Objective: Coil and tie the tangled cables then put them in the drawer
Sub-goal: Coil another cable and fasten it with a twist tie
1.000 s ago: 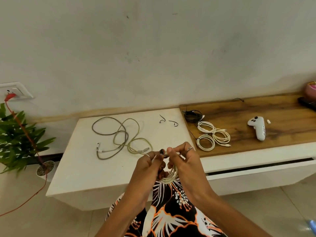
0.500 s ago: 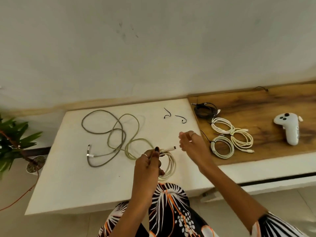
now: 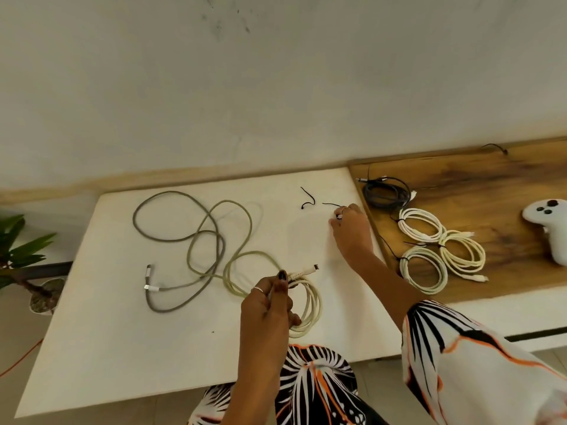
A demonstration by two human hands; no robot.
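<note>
- My left hand (image 3: 270,305) still pinches the coiled cream cable (image 3: 308,305) at its top, over the white table (image 3: 101,317); its plug end pokes out to the right.
- My right hand (image 3: 352,231), which hovered near the coil half a second ago, has reached out to the far twist tie (image 3: 332,205); its fingertips are bunched on the tie's end, apparently pinching it.
- The second twist tie (image 3: 307,199) lies just to its left, untouched.
- The tangled grey and green cables (image 3: 202,240) stay loose on the table, left of my hands.
- Three tied white coils (image 3: 441,250) and a black coil (image 3: 387,193) sit on the wooden top (image 3: 491,185), as before.
</note>
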